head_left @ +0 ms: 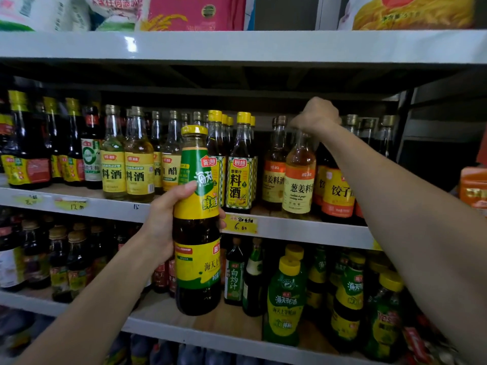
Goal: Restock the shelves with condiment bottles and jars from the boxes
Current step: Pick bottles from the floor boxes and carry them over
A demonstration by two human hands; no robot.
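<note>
We face grey store shelves packed with rows of sauce and cooking-wine bottles, with large bags on the top tier. Our left hand wraps around the middle of a dark sauce bottle with a yellow cap and a green-and-yellow label. It holds the bottle upright in front of the middle shelf's edge, beside a yellow price tag. Our right hand is curled over the neck of an amber bottle with an orange-and-cream label, which stands on the middle shelf.
</note>
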